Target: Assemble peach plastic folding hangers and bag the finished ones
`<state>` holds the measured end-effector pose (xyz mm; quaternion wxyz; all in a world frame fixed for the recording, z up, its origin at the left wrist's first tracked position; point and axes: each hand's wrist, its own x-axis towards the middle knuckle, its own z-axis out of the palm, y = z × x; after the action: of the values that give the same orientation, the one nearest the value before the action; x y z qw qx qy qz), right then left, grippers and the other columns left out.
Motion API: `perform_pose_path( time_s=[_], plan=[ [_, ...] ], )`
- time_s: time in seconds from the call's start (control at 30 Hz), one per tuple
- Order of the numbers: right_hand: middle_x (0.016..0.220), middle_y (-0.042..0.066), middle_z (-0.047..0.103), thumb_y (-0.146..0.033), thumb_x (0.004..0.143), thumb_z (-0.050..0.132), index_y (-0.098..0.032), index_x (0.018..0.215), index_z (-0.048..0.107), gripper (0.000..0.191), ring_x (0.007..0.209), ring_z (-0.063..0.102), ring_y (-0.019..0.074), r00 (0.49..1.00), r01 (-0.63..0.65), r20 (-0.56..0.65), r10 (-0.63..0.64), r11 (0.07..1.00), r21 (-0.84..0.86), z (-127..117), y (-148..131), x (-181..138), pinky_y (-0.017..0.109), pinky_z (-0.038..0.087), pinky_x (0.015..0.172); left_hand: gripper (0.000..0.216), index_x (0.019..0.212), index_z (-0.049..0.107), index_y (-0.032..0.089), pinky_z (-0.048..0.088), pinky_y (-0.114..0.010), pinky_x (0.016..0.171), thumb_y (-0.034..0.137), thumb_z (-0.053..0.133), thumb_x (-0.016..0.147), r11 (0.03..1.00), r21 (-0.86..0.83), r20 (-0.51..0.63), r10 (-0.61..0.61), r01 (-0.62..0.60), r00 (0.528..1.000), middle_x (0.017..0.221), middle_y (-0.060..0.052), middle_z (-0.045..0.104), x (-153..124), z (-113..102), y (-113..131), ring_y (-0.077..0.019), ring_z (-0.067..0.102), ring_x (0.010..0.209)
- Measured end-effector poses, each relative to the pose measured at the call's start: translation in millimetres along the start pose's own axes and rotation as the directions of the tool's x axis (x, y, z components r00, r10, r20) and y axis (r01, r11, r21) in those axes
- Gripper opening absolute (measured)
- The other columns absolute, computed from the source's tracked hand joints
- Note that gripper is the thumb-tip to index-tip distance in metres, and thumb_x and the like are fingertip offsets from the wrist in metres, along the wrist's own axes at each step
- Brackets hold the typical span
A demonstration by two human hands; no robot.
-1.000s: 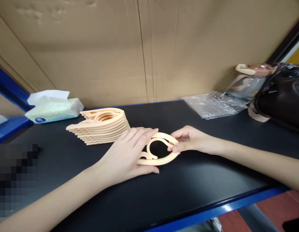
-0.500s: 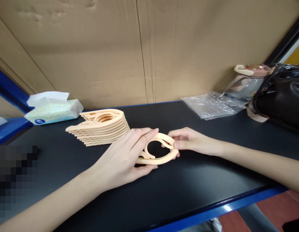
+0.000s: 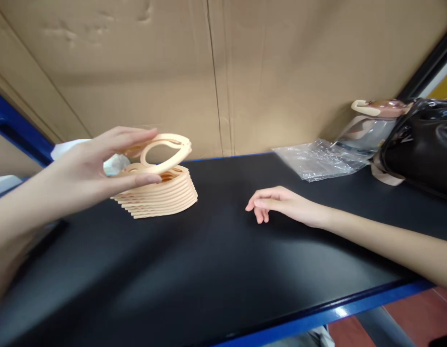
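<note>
My left hand [image 3: 95, 166] is closed on a peach-coloured folding hanger [image 3: 177, 158], gripping its sides between thumb and fingers. The hanger is folded, and its rounded end points right. It is held just above a neat stack of similar folded hangers [image 3: 165, 205] on the black table. Part of the stack is hidden behind my left hand and the held hanger. Farther right, my right hand [image 3: 276, 205] hovers over the table with its fingers loosely bent and nothing in them.
A tissue pack [image 3: 116, 164] is partly covered by my left hand. At the back right lie a clear plastic bag [image 3: 313, 159], a transparent bottle [image 3: 368, 127] and a dark shiny bag [image 3: 422, 149]. A cardboard wall [image 3: 154, 86] stands behind the black table [image 3: 209, 270].
My left hand has carried the hanger up and left, from the table's middle to over the stack. My right hand has let go of it and stays near the same spot.
</note>
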<state>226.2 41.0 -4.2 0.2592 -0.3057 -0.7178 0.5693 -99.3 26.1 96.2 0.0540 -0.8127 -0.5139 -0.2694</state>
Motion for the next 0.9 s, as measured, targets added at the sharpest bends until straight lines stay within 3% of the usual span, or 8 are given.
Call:
perform_pose_path(
  time_s=[0.13, 0.23, 0.33, 0.5, 0.73, 0.9],
  plan=[
    [0.072, 0.002, 0.063, -0.037, 0.091, 0.055, -0.014, 0.092, 0.065, 0.025, 0.067, 0.058, 0.0121, 1.0, 0.0, 0.015, 0.0, 1.0, -0.026, 0.7, 0.1, 0.7, 0.025, 0.046, 0.064, 0.071, 0.126, 0.055, 0.033, 0.043, -0.048, 0.095, 0.071, 0.064, 0.067, 0.992, 0.037, 0.12, -0.122, 0.118, 0.985, 0.12, 0.004, 0.063, 2.3, -2.0, -25.6, -0.029, 0.058, 0.107],
    [0.073, 0.002, 0.064, -0.037, 0.091, 0.055, -0.014, 0.092, 0.065, 0.025, 0.068, 0.058, 0.012, 1.0, 0.004, 0.028, -0.003, 0.999, -0.038, 0.7, 0.1, 0.5, 0.025, 0.046, 0.065, 0.061, 0.126, 0.056, 0.033, 0.041, -0.051, 0.096, 0.064, 0.064, 0.074, 0.995, 0.057, 0.158, -0.093, 0.085, 0.983, 0.126, 0.004, 0.06, 2.7, -2.5, -33.3, -0.0304, 0.055, 0.111],
    [0.074, 0.002, 0.064, -0.036, 0.092, 0.054, -0.014, 0.093, 0.065, 0.024, 0.069, 0.058, 0.0115, 0.999, 0.008, 0.044, -0.006, 0.999, -0.043, 0.1, 0.5, 0.0, 0.024, 0.046, 0.065, 0.056, 0.125, 0.056, 0.031, 0.037, -0.051, 0.099, 0.063, 0.059, 0.079, 0.996, 0.078, 0.2, -0.059, 0.044, 0.978, 0.127, 0.005, 0.059, 2.4, -2.2, -32.8, -0.029, 0.054, 0.113],
    [0.076, 0.002, 0.065, -0.033, 0.093, 0.053, -0.015, 0.094, 0.065, 0.022, 0.07, 0.058, 0.0109, 0.997, 0.019, 0.074, -0.015, 0.999, -0.041, -1.7, 1.8, -0.6, 0.023, 0.046, 0.066, 0.062, 0.126, 0.056, 0.03, 0.039, -0.048, 0.099, 0.067, 0.058, 0.076, 0.993, 0.046, 0.28, -0.118, 0.109, 0.953, 0.132, 0.001, 0.056, 2.0, 1.2, -29.1, -0.0299, 0.053, 0.115],
    [0.077, 0.002, 0.065, -0.03, 0.093, 0.053, -0.015, 0.095, 0.065, 0.02, 0.071, 0.059, 0.0108, 0.996, 0.017, 0.083, -0.013, 0.999, -0.047, -2.4, 1.5, -1.9, 0.022, 0.046, 0.067, 0.055, 0.125, 0.056, 0.027, 0.04, -0.045, 0.098, 0.062, 0.053, 0.083, 0.994, 0.071, 0.283, -0.098, 0.081, 0.954, 0.132, 0.0, 0.056, 1.4, 7.4, -25.8, -0.0269, 0.054, 0.113],
    [0.076, 0.002, 0.065, -0.029, 0.092, 0.054, -0.015, 0.095, 0.065, 0.019, 0.071, 0.059, 0.0106, 0.996, 0.019, 0.083, -0.014, 0.998, -0.059, -2.2, 1.0, -1.8, 0.022, 0.045, 0.066, 0.074, 0.128, 0.053, 0.029, 0.04, -0.043, 0.098, 0.077, 0.051, 0.072, 0.995, 0.077, 0.341, -0.083, 0.06, 0.936, 0.135, 0.001, 0.053, 4.0, 7.9, -38.6, -0.0288, 0.053, 0.114]
  ],
)
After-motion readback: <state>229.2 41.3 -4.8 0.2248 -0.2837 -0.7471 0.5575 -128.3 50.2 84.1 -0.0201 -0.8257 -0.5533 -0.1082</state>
